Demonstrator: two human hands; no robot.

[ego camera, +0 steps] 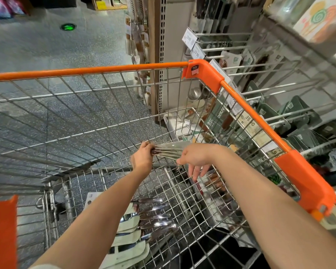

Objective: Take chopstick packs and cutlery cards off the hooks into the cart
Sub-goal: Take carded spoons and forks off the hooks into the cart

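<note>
- Inside the wire cart (97, 121), both hands reach forward over its basket, near each other but not touching.
- Left hand (143, 157): fingers curled, pinching one end of a fanned bundle of chopstick packs (169, 150); the dark ends of the packs sit right at its fingertips.
- Right hand (195, 159): just right of the left one, at the other end of the same bundle. Its knuckles cover that end, and its fingers (194, 171) hang down loose and spread; whether the thumb grips the packs I cannot tell.
- The bundle spans the gap between the two hands, held above the cart floor, pale and somewhat blurred.
- Below and nearer than the hands, under the left forearm, a pile of cutlery cards (136, 232) lies on the cart floor, pale cards with shiny metal pieces showing.
- Below the right hand, a few more packs (213, 181) with brown and red parts lie against the cart's right wall.
- Right of the hands, beyond the orange rim (246, 107) of the cart, white hooks (279, 88) stick out from the display, some carrying dark green packs (297, 113); price tags (192, 43) hang at the hook ends farther up.
</note>
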